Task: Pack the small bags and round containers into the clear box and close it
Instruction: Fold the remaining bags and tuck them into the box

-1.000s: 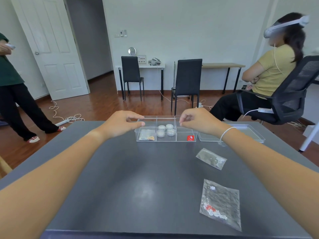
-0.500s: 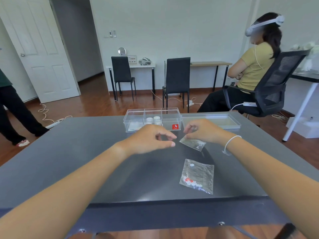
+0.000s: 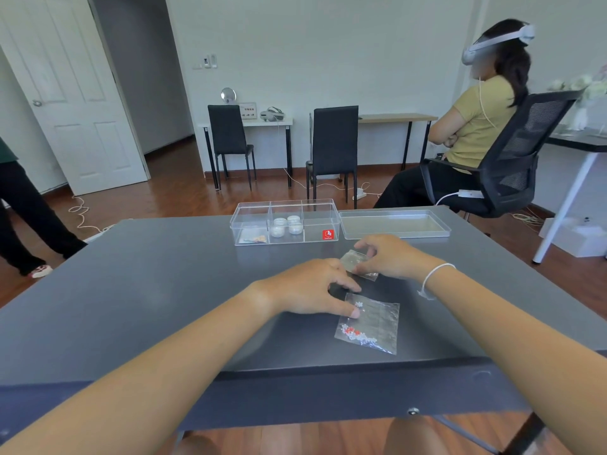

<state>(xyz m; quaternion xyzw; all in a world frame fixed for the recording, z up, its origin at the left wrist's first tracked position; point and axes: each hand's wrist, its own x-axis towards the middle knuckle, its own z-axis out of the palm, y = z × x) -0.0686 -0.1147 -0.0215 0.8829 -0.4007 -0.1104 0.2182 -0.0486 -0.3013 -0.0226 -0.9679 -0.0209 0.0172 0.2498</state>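
A person's two bare arms reach forward over a dark grey table (image 3: 157, 290), seen from a camera on their head.

At twelve o'clock on the far side of the table stands the clear box (image 3: 284, 221), open, with three compartments. The left one holds a small packet, the middle one four white round containers (image 3: 287, 224), and the right one appears empty apart from a red label on its front wall. That empty compartment is probably meant for the bags that remain. The lid (image 3: 394, 223) lies flat just beside the box at its three o'clock side, likely set there to keep the box free for loading.

Two bags are not yet packed. The smaller bag (image 3: 358, 262) lies nearer the box. The right hand (image 3: 391, 256) has it in a pinching grip, fingertips pressed on its right edge; whether it is lifted off the table cannot be told. A white band circles that wrist.

The larger bag (image 3: 369, 323), clear with white and red beads pooled at its near edge, lies flat at six o'clock from the smaller one. The left hand (image 3: 312, 289) rests palm down, fingers loosely spread, thumb tip touching this bag's top left corner, seemingly steadying or about to gather it. It is not gripping anything yet.
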